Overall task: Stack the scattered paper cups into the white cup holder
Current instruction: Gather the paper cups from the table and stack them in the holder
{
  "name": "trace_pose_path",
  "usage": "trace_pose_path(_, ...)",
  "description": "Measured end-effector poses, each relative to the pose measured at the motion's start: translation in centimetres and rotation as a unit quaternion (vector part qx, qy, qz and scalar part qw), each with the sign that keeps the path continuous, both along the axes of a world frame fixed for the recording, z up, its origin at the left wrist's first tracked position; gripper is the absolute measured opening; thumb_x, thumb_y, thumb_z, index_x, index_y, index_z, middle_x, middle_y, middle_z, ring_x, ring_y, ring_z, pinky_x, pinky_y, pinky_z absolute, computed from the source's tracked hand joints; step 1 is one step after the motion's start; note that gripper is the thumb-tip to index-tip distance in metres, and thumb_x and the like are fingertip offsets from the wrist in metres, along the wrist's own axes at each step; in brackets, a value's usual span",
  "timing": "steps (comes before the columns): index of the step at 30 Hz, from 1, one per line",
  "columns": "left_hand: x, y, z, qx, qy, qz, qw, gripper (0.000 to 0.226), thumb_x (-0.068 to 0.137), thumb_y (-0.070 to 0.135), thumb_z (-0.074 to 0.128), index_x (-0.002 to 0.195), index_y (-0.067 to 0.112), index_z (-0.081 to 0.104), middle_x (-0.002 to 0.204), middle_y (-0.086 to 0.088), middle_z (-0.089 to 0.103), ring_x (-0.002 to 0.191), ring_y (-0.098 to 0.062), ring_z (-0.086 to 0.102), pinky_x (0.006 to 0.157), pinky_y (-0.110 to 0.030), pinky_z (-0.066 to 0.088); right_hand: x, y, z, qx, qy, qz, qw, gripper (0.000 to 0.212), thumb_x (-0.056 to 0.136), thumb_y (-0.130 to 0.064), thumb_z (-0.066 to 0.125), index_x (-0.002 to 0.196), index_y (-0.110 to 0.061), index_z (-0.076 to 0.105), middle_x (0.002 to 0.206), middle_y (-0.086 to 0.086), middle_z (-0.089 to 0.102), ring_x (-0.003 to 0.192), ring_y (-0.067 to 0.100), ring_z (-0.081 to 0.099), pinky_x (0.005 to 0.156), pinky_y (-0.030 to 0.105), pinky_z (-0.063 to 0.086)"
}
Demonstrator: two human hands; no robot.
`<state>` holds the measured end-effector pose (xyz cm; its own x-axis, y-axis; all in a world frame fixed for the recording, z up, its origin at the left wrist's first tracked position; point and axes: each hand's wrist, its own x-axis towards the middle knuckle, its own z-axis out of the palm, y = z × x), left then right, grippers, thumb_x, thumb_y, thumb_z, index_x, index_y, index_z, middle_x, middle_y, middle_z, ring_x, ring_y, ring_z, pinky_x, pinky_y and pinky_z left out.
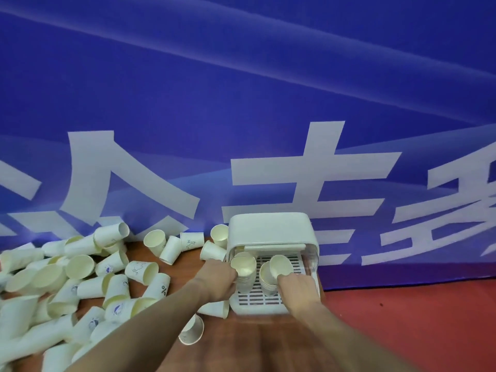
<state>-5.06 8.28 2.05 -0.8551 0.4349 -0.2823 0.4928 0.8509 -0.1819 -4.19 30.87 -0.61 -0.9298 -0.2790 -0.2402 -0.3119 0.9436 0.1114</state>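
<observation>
The white cup holder [271,232] stands on the wooden table against the blue banner, its slotted tray [257,300] pulled forward. Two stacks of paper cups stand on the tray. My left hand [217,280] grips the left stack [243,267] at its side. My right hand [298,284] holds a single cup [281,264], tilted, above the right stack [267,277]. Several loose cups [80,280] lie scattered in a heap across the table's left half.
A few cups [171,244] lie along the banner's foot just left of the holder, and one cup [192,331] lies under my left forearm. Right of the table there is red floor [416,326].
</observation>
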Motion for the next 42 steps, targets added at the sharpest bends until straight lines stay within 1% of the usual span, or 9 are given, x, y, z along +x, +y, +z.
trace_pose_path(6, 0.9, -2.3, -0.5, -0.007, -0.005, 0.025, 1.0, 0.033, 0.096, 0.039, 0.041, 0.104, 0.019, 0.066, 0.1, -0.007, 0.068, 0.089, -0.027, 0.063, 0.069, -0.033, 0.041, -1.1, -1.4, -0.6, 0.056, -0.034, 0.013, 0.998, 0.033, 0.087, 0.001, 0.051, 0.116, -0.013, 0.062, 0.112, 0.007, 0.066, 0.104, 0.029, 0.064, 0.08, 0.034, 0.048)
trace_pose_path(9, 1.2, -3.3, -0.4, -0.014, -0.011, 0.039, 0.999, 0.033, 0.096, 0.041, 0.042, 0.105, 0.019, 0.066, 0.097, -0.006, 0.068, 0.086, -0.025, 0.062, 0.063, -0.03, 0.034, -1.2, -1.8, -0.7, 0.056, -0.04, 0.01, 0.998, 0.034, 0.087, -0.001, 0.053, 0.118, -0.015, 0.06, 0.114, 0.005, 0.064, 0.105, 0.026, 0.064, 0.078, 0.033, 0.046)
trace_pose_path(13, 1.5, -4.6, 0.9, -0.017, -0.002, 0.065, 0.998, 0.028, 0.095, 0.039, 0.045, 0.087, 0.017, 0.061, 0.091, -0.007, 0.067, 0.075, -0.024, 0.057, 0.061, -0.031, 0.035, -1.3, -3.1, 0.1, 0.044, -0.041, 0.02, 0.998, 0.037, 0.085, -0.007, 0.058, 0.122, -0.015, 0.055, 0.115, 0.005, 0.063, 0.105, 0.026, 0.063, 0.074, 0.032, 0.044)
trace_pose_path(15, 1.5, -5.2, 1.8, -0.006, -0.001, 0.089, 0.996, 0.028, 0.096, 0.039, 0.046, 0.084, 0.018, 0.06, 0.089, -0.006, 0.067, 0.078, -0.024, 0.06, 0.063, -0.031, 0.038, -1.6, -4.3, 1.1, 0.037, -0.037, 0.032, 0.998, 0.034, 0.084, -0.009, 0.059, 0.118, -0.015, 0.058, 0.113, 0.004, 0.065, 0.104, 0.025, 0.064, 0.073, 0.032, 0.045)
trace_pose_path(19, 1.8, -7.2, 3.5, 0.009, 0.011, 0.132, 0.991, 0.023, 0.097, 0.035, 0.049, 0.08, 0.023, 0.056, 0.085, -0.001, 0.064, 0.073, -0.017, 0.053, 0.067, -0.029, 0.038, -2.1, -8.1, 3.2, 0.009, -0.016, 0.065, 0.998, 0.029, 0.085, -0.01, 0.054, 0.113, -0.015, 0.064, 0.115, 0.007, 0.066, 0.108, 0.028, 0.063, 0.083, 0.034, 0.049)
trace_pose_path(22, 2.3, -9.0, 4.5, -0.021, 0.028, 0.146, 0.989, 0.022, 0.094, 0.031, 0.046, 0.082, 0.018, 0.06, 0.09, -0.005, 0.067, 0.077, -0.022, 0.058, 0.063, -0.031, 0.036, -2.0, -11.4, 4.5, -0.025, 0.012, 0.089, 0.996, 0.026, 0.088, -0.017, 0.051, 0.111, -0.014, 0.063, 0.113, 0.008, 0.066, 0.105, 0.029, 0.063, 0.08, 0.034, 0.048)
trace_pose_path(26, 3.6, -12.2, 4.6, -0.034, 0.039, 0.162, 0.985, 0.026, 0.093, 0.034, 0.046, 0.099, 0.018, 0.067, 0.097, -0.005, 0.068, 0.086, -0.025, 0.064, 0.063, -0.03, 0.036, -1.8, -15.2, 5.7, -0.068, 0.022, 0.111, 0.991, 0.026, 0.092, -0.03, 0.048, 0.109, -0.017, 0.063, 0.108, 0.007, 0.065, 0.101, 0.028, 0.063, 0.073, 0.031, 0.042)
trace_pose_path(35, 7.5, -20.3, 4.1, -0.015, 0.04, 0.243, 0.969, 0.031, 0.093, 0.043, 0.05, 0.105, 0.02, 0.067, 0.101, -0.003, 0.067, 0.092, -0.024, 0.063, 0.07, -0.033, 0.041, -0.6, -22.2, 6.4, -0.089, 0.021, 0.144, 0.985, 0.02, 0.089, -0.026, 0.046, 0.094, -0.016, 0.063, 0.101, 0.005, 0.067, 0.093, 0.026, 0.063, 0.068, 0.031, 0.04)
trace_pose_path(42, 9.6, -25.6, 3.1, -0.024, 0.047, 0.253, 0.966, 0.03, 0.093, 0.036, 0.046, 0.105, 0.017, 0.066, 0.103, -0.006, 0.068, 0.092, -0.027, 0.064, 0.068, -0.031, 0.042, 0.7, -27.7, 5.4, -0.093, 0.001, 0.162, 0.982, 0.024, 0.089, -0.032, 0.048, 0.099, -0.016, 0.063, 0.104, 0.005, 0.067, 0.095, 0.027, 0.064, 0.07, 0.033, 0.041)
